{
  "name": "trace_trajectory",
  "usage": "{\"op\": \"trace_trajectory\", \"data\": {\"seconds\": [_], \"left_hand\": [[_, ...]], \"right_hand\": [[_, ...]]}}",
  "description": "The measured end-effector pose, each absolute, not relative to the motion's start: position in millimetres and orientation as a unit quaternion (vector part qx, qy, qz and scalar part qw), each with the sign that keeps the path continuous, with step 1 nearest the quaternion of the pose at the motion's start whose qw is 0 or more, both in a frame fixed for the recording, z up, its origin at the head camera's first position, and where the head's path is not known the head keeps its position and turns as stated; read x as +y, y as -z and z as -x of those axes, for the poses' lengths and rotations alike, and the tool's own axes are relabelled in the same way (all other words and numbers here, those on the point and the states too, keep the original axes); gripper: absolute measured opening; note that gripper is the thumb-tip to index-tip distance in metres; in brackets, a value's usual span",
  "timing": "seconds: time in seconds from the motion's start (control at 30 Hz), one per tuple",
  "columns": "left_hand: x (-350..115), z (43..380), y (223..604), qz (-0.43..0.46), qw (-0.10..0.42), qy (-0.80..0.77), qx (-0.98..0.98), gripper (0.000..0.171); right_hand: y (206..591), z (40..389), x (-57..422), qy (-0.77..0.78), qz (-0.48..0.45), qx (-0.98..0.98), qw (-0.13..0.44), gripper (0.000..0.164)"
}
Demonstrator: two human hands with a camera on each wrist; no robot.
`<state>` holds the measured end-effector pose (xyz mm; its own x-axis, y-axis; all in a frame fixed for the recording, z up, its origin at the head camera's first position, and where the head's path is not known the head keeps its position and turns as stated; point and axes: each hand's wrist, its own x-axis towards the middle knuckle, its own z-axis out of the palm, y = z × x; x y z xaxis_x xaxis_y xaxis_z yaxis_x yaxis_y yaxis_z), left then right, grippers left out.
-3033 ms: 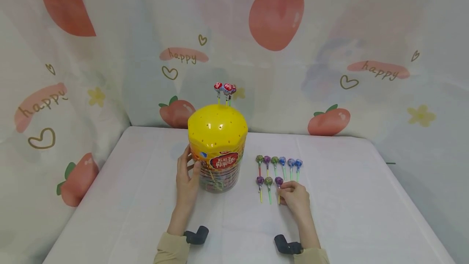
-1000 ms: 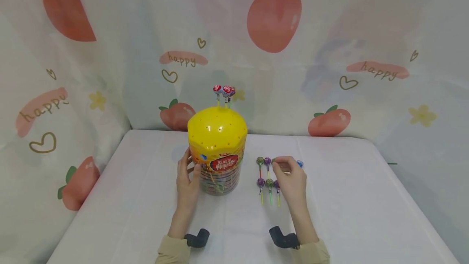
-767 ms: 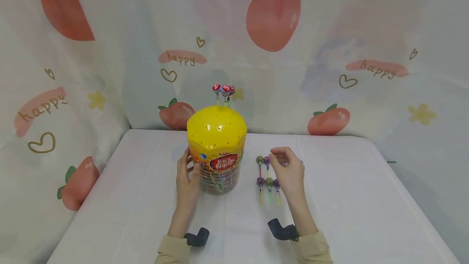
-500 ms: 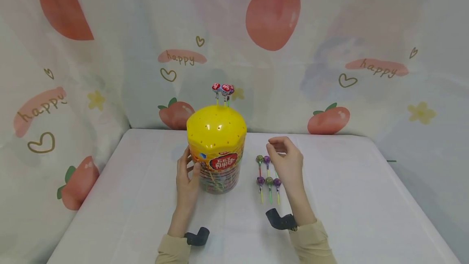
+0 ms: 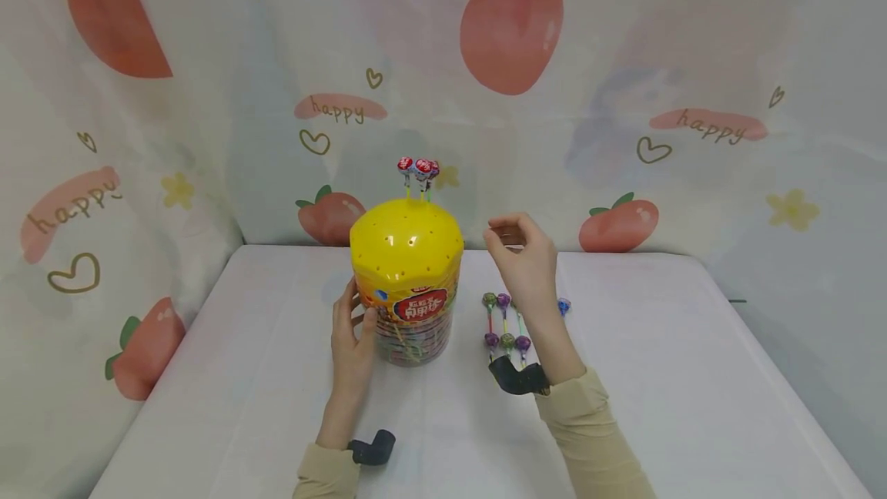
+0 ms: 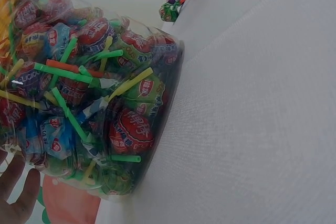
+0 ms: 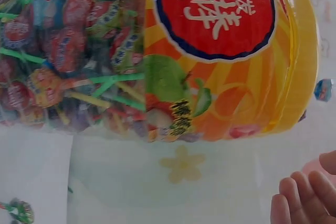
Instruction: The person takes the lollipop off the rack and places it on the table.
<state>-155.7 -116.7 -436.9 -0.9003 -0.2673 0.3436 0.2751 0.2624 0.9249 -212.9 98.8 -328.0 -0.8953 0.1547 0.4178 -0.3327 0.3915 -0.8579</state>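
A large candy tub [image 5: 416, 341] with a yellow dome lid [image 5: 409, 241] stands on the table. Its clear lower part is packed with wrapped lollipops. Three lollipops [image 5: 422, 168] stand upright in holes at the lid's back. My left hand [image 5: 352, 333] holds the tub's left side, thumb at the front and fingers reaching behind. To the right of the lid, my right hand [image 5: 527, 252] is raised, fingers loosely bent; the right wrist view shows a gap between thumb and fingers, and nothing held. Below it lie two rows of lollipops [image 5: 503, 301], partly hidden by the right arm.
A white cloth covers the table [image 5: 658, 376]. A printed curtain [image 5: 617, 45] hangs behind and on both sides. A black wrist mount [image 5: 374, 449] sits on the left wrist, and another mount [image 5: 516, 376] on the right one hides some lollipop sticks.
My right hand touched a purple lollipop in the near row, moved to the far row, then rose up and left towards the lid. My left hand has stayed at the tub.
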Motion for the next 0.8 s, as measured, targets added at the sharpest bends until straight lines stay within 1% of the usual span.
{"op": "trace_trajectory", "data": {"seconds": [0.3, 0.8], "left_hand": [[-117.9, 157.9, 440.3, 0.014, 0.233, 0.61, -0.757, 0.056], [-118.8, 158.8, 442.6, 0.017, 0.236, 0.605, -0.76, 0.056]], "right_hand": [[310.7, 221.9, 83.4, -0.549, -0.076, -0.806, 0.209, 0.019], [296.2, 236.0, 56.0, -0.521, -0.121, -0.815, 0.222, 0.019]]}}
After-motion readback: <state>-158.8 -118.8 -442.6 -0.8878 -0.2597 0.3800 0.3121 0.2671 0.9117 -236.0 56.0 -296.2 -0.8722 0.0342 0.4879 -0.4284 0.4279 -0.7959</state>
